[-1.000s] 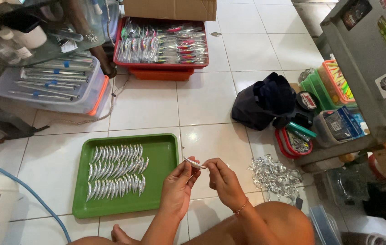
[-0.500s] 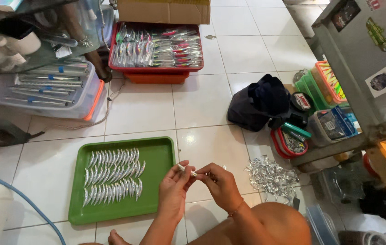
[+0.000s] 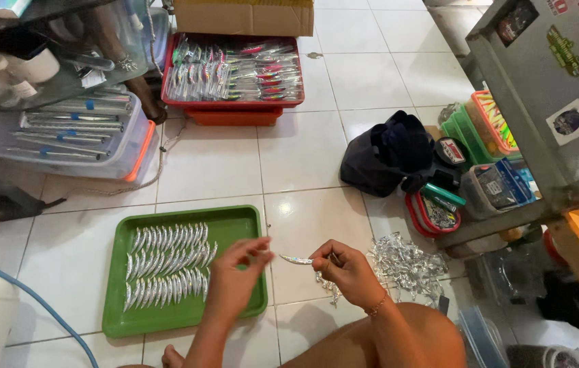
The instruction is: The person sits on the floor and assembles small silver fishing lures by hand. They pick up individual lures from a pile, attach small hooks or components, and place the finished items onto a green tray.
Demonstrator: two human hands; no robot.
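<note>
white floor tiles all round, crowded with tubs and crates; we sit low over them.

- our right hand (image 3: 349,271) pinches a small silver fish-shaped lure (image 3: 296,259) by one end, fingers narrow and closed on it. the lure juts out leftward from those fingertips, in the air over the tile.
- our left hand (image 3: 235,276) hangs just short of the lure's free tip, fingers loosely spread and part curled, holding nothing that we can see. it is blurred, so we cannot tell whether a fingertip touches the lure.
- green tray (image 3: 187,317) lies under and beyond the left fingers, with rows of like silver lures (image 3: 167,266) laid side by side.
- loose heap of silver pieces (image 3: 405,262) sits just past the right knuckles, on the tile.

risks, as we judge them: the grip is on one end only, so a knock from the left fingers could twist the lure out and drop it on the tile; a low left hand could brush the laid rows out of line.

lure's long axis runs near level, left to right; the free, tapered end points at the left hand.
</note>
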